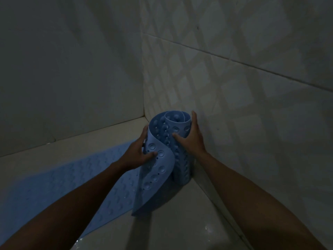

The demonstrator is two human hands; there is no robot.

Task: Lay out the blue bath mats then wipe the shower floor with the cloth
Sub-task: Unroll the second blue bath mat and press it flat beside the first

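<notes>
A rolled blue bath mat (pixel 177 127) stands upright in the corner of the shower floor, its suction cups facing out. Its loose outer flap (pixel 156 170) curls down to the floor. My left hand (pixel 137 152) grips that flap, thumb on the cupped side. My right hand (pixel 191 136) is curled round the right side of the roll. A second blue mat (pixel 59 179) lies flat on the floor to the left, partly under my left forearm. No cloth is in view.
Pale tiled walls (pixel 234 69) meet in the corner right behind the roll. The glossy shower floor (pixel 180 222) runs toward me at the bottom. The light is dim.
</notes>
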